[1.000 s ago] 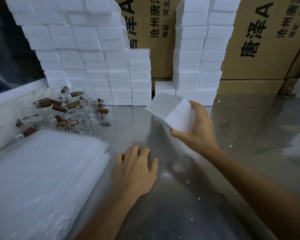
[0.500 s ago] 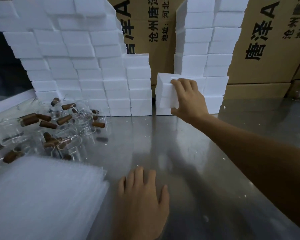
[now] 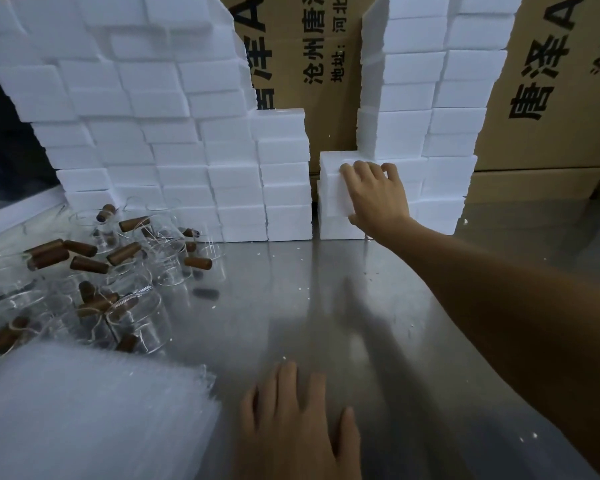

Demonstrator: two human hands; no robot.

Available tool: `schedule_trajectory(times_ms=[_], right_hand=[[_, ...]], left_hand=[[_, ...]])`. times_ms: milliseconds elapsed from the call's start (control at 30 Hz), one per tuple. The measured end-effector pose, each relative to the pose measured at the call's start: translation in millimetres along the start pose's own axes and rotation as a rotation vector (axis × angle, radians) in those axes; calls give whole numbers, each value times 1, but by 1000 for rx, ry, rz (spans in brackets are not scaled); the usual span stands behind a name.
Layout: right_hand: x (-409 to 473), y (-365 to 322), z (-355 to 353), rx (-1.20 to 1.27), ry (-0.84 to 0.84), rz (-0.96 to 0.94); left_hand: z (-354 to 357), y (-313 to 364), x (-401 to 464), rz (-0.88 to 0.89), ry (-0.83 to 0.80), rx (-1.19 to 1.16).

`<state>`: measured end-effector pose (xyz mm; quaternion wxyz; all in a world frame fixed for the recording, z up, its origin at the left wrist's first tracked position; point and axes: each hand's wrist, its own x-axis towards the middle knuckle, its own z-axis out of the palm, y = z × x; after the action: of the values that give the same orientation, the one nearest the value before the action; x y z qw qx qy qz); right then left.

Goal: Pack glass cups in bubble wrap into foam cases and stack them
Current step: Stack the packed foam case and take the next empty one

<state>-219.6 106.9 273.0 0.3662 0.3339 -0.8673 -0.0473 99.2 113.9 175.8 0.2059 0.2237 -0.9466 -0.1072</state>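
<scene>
The foam case (image 3: 335, 188) sits on top of a short white stack at the far edge of the tabletop (image 3: 326, 299), pressed into the gap at the foot of the tall right-hand foam column (image 3: 413, 98). The right hand (image 3: 376, 194) lies over the case's front face, fingers spread and bent onto its top edge, thumb low on its front, so its grip is on the case. To the left of the foam case, across a narrow dark gap, stands the broad wall of stacked foam cases (image 3: 153, 133), stepping down toward that gap. Further left of the case and nearer the camera, a heap of clear glass cups (image 3: 132, 306) with brown handles lies jumbled on the tabletop, some on their sides. Nearer still, left of the case, is a thick pile of bubble wrap sheets (image 3: 84, 410). The left hand (image 3: 295, 420) rests flat on the tabletop just beside that pile, fingers straight, holding nothing. Behind the foam case stand cardboard boxes (image 3: 551, 98) with black printed characters.
</scene>
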Motion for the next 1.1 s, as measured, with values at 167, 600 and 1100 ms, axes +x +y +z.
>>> schedule_trajectory(times_ms=[167,600,1100], right_hand=[[21,1,4,31,-92,-31],[37,-9,10,70,-184,73],[85,-42,-38,279,54,43]], left_hand=[[4,-2,3,35,56,22],[6,-1,9,14,59,-3],[4,-4,10,27,16,13]])
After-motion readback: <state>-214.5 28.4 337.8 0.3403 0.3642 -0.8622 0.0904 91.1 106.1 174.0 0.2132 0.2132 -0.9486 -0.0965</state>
